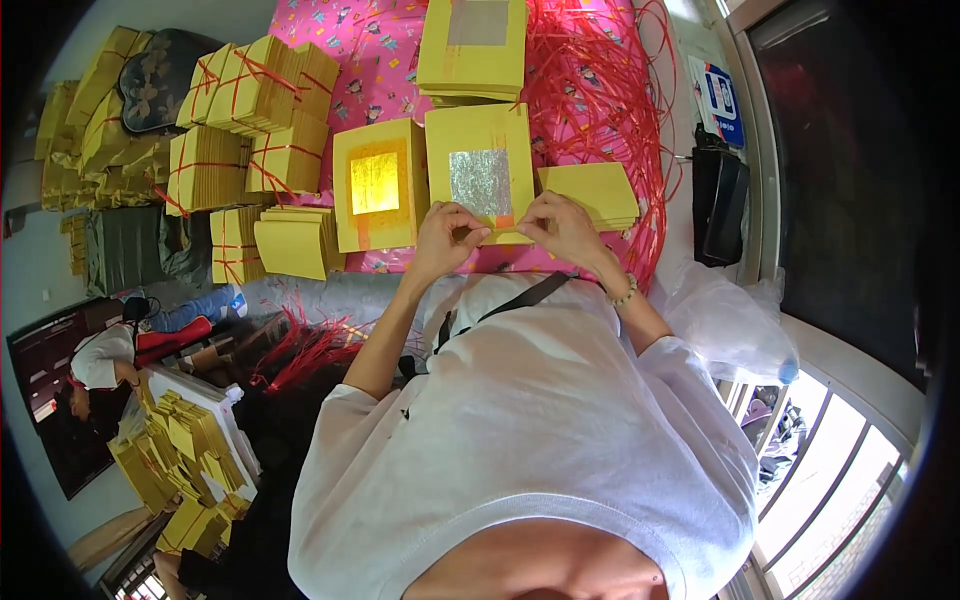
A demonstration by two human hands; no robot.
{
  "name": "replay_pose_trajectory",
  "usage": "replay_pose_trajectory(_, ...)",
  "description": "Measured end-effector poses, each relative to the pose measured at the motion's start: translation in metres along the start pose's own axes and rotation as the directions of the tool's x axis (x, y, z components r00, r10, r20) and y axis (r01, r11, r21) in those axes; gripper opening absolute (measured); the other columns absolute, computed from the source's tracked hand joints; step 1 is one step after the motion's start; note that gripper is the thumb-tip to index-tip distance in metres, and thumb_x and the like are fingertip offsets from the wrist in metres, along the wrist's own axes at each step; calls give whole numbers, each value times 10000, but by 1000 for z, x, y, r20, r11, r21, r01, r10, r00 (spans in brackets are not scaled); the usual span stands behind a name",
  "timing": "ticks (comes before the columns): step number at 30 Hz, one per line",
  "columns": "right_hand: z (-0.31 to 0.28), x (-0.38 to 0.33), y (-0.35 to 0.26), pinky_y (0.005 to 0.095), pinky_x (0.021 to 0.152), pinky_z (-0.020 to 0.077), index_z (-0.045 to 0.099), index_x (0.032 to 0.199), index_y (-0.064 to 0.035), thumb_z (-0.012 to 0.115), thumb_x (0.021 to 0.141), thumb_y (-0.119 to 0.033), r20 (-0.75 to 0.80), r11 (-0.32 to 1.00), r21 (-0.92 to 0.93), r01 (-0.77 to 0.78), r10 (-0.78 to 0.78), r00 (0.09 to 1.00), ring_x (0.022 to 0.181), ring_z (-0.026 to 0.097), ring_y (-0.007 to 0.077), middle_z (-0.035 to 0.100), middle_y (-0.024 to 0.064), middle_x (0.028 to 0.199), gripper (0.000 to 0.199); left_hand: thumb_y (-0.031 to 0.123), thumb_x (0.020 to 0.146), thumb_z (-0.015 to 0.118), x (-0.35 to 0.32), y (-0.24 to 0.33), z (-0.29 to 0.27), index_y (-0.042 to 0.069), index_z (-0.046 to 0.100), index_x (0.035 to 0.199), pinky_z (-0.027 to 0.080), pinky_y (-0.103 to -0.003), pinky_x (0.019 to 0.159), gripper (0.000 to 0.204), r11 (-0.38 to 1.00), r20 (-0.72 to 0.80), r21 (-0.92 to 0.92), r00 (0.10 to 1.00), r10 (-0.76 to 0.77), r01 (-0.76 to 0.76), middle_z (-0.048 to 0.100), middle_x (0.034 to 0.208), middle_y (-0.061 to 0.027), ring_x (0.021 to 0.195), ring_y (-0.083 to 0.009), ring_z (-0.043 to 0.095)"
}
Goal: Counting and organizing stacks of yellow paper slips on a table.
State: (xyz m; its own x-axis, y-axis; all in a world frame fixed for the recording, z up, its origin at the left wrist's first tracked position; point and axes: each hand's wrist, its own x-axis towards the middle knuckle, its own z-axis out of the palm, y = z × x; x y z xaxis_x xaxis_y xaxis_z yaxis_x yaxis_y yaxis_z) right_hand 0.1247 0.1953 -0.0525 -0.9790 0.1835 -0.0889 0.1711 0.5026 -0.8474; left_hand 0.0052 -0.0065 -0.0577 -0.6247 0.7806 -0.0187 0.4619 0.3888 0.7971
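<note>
In front of me lies a stack of yellow paper sheets with a silver foil square (480, 182) on the top one. My left hand (452, 238) is closed in a pinch at the near left corner of this stack. At its near right corner my right hand (562, 228) pinches too, with a beaded bracelet on that wrist. A yellow paper edge (510, 238) runs between the fingertips; how many sheets they grip cannot be seen. Just left is a stack with a gold foil square (375, 183). Partly behind my right hand sits a plain yellow stack (590, 192).
Another foil-topped stack (472, 60) lies farther back on the pink patterned cloth (375, 50). Red plastic ribbons (590, 90) spread over the right side. Bundles tied with red ribbon (255, 90) are piled at the left. Lower left, a person (105, 355) sits by more yellow paper (185, 440).
</note>
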Motion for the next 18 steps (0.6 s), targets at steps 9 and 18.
replay_pose_trajectory(9,4,2,5,348,753,458,695,779,-66,688,758,-212,12,999,6,-41,40,999,833,584,246,587,71,824,147,174,693,729,1,-1,2,56,706,740,427,-328,738,129,999,-38,-36,999,3,-5,619,748,-67,789,-234,510)
replay_pose_trajectory(18,8,3,10,338,748,457,698,770,-78,685,750,-231,-13,998,11,-56,56,998,846,579,233,582,63,835,155,151,696,735,1,0,2,56,704,754,436,-326,771,116,1000,-14,-11,1000,-21,21,630,810,-68,844,-232,527)
